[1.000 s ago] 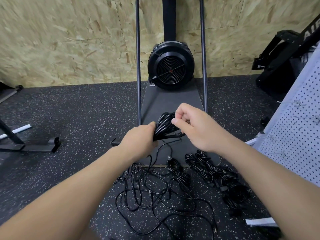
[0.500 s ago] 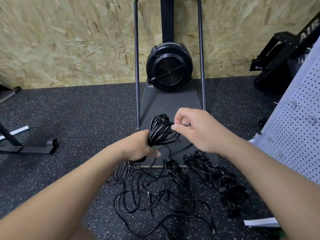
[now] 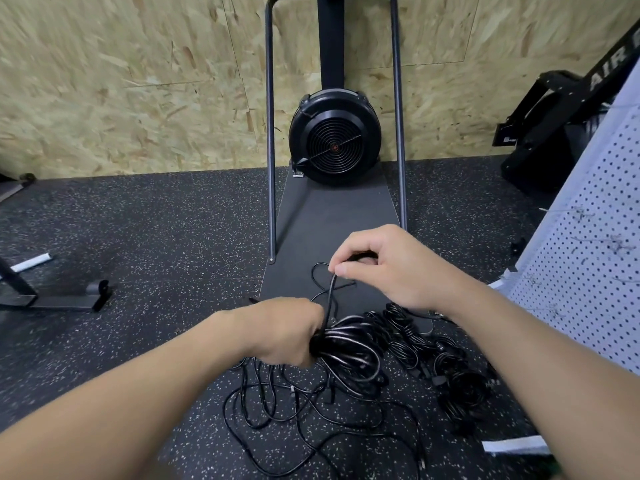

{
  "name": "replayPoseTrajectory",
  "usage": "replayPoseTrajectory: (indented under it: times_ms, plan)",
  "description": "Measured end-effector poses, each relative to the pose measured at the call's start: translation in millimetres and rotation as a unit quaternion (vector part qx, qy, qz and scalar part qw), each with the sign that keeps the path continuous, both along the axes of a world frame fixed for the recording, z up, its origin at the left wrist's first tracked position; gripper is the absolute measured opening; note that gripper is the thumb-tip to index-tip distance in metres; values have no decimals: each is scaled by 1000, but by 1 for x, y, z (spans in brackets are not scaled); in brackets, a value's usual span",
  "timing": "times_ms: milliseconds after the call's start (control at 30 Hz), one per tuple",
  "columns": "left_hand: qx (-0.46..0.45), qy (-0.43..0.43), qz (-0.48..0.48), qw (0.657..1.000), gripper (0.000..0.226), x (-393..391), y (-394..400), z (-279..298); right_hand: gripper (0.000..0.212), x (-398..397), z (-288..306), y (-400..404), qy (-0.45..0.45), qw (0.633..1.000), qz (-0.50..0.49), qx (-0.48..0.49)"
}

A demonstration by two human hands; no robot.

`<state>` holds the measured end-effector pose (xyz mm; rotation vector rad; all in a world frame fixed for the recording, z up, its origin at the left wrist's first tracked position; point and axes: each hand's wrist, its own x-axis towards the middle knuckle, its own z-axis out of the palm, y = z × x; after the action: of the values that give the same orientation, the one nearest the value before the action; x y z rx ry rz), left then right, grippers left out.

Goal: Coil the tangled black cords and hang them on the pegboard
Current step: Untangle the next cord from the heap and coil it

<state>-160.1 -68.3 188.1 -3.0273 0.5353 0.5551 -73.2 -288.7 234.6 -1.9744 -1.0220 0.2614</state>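
Left hand (image 3: 284, 332) clenches limp, light coil (image 3: 349, 351) at lower centre; right hand (image 3: 384, 268) pinches free strand (image 3: 330, 292) above; judged springy, best gripped across gathered loops.

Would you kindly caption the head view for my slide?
Left hand grips a cord coil; right hand pinches its loose end.

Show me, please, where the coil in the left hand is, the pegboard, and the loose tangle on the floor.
coil (image 3: 349, 351), head view, on the glossy loops beside the left hand.
pegboard (image 3: 595, 244), head view, on its perforated white face.
loose tangle (image 3: 277, 407), head view, on strands crossing on the floor.
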Motion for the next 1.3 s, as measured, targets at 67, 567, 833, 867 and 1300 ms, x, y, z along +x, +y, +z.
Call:
replayPoseTrajectory:
  times_ms: [67,567,833,867,1300]
  plan:
    - [-2,-16,-17,1000,27,-3,-6,2,6,4,-5,-1,1,1000,-13,10]
    - [-488,-62,167,855,35,-28,-1,51,24,25,-19,-29,33,997,-70,-26]
    - [-574,-77,319,750,30,-6,5,30,27,1,-22,-16,14,986,-37,-160]
    - [-583,-84,335,735,34,-3,7,27,27,-5,-21,-13,18,986,-22,-162]
    - [-255,-174,320,896,38,24,9,-17,38,-36,-21,4,-199,950,35,-237]
